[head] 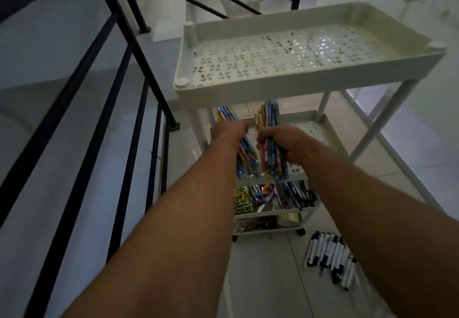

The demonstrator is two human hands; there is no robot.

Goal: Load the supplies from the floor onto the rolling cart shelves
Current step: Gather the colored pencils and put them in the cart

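Note:
A white rolling cart [310, 79] stands ahead, its perforated top shelf bare. My left hand [229, 131] grips a bundle of colourful pencils [246, 158]. My right hand [285, 141] grips a second bundle of pencils [270, 116]. Both bundles are held upright side by side over the near end of the second shelf [323, 131], just under the top shelf. A lower shelf [308, 209] holds pens, markers and patterned packs. The bottom shelf [270, 229] holds a tape roll and other items. A pile of black-and-white markers [330, 255] lies on the floor at the right of the cart.
A black metal stair railing [104, 124] runs along my left, close to the cart. White stairs [161, 14] lie beyond it. A white wall [422, 32] is on the right. The floor [268, 280] is pale tile.

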